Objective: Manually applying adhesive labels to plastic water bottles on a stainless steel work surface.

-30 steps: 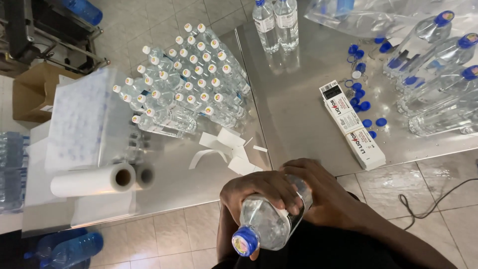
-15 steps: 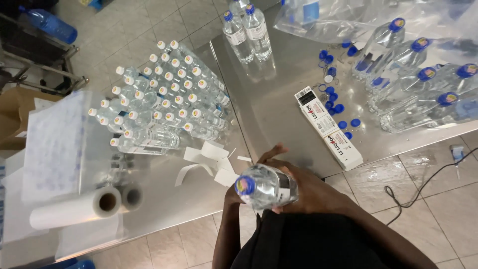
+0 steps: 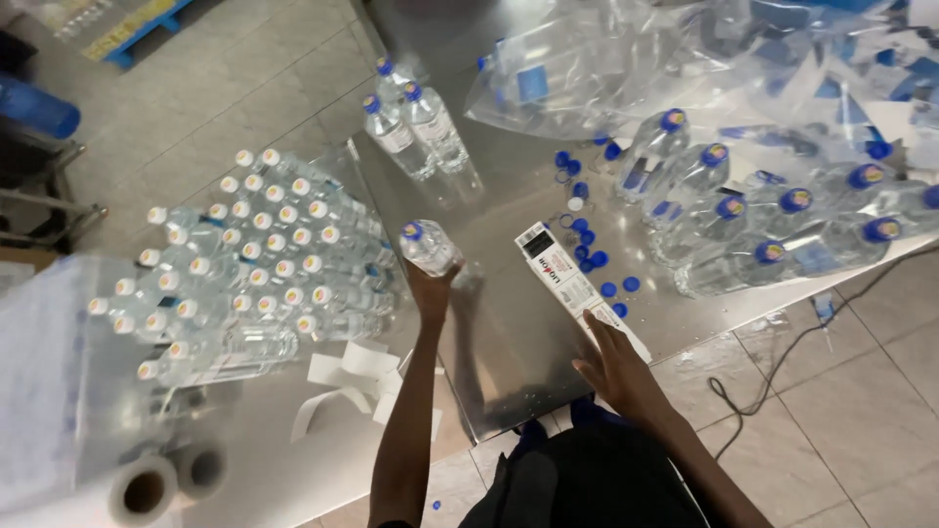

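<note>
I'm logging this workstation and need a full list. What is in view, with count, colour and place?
Held bottle: one, clear, blue cap, over the table's left edge.
Standing bottles: three, blue caps, far part of the steel table.
Lying bottles: several, blue caps, table's right side.
Loose caps: many, blue, mid-table.
Long box: one, white, table's near edge.
Plastic wrap: clear, far right.
White-capped bottles: many, packed, left.
Paper rolls: two, white, lower left.
Paper strips: white, left of the arm.
Cable: dark, on the floor.
Left hand: grips the held bottle.
Right hand: rests on the box's near end.
</note>
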